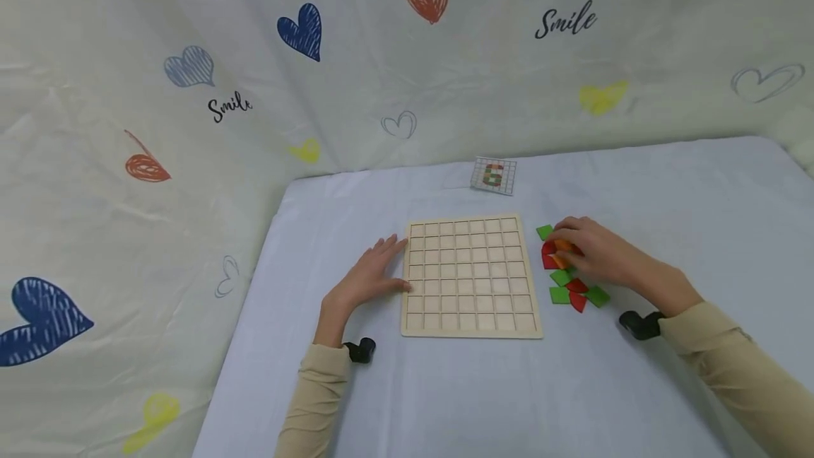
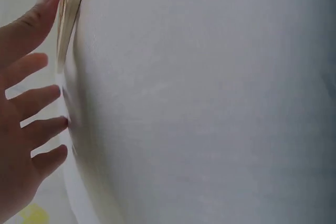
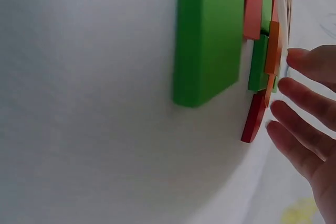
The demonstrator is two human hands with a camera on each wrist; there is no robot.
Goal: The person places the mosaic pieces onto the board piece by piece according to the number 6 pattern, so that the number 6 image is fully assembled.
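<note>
A square wooden grid board (image 1: 470, 278) lies on the table, its shallow squares bare. My left hand (image 1: 375, 271) rests at the board's left edge, fingers spread and thumb tip at the rim. In the left wrist view the thumb (image 2: 37, 22) lies beside the board's side (image 2: 73, 11). Right of the board is a loose group of green, red and orange tiles. Over its upper part hovers my right hand (image 1: 594, 249), fingertips right at the orange tiles (image 1: 561, 260). The right wrist view has its loosely bent fingers (image 3: 302, 129) by an orange tile (image 3: 273, 48) and a dark red one (image 3: 254, 116).
Behind the board lies a small gridded card (image 1: 493, 176) with a coloured figure like a 6. A green tile (image 1: 598, 296) and a red tile (image 1: 577, 301) lie at the group's near side. A white cloth printed with hearts hangs behind the table.
</note>
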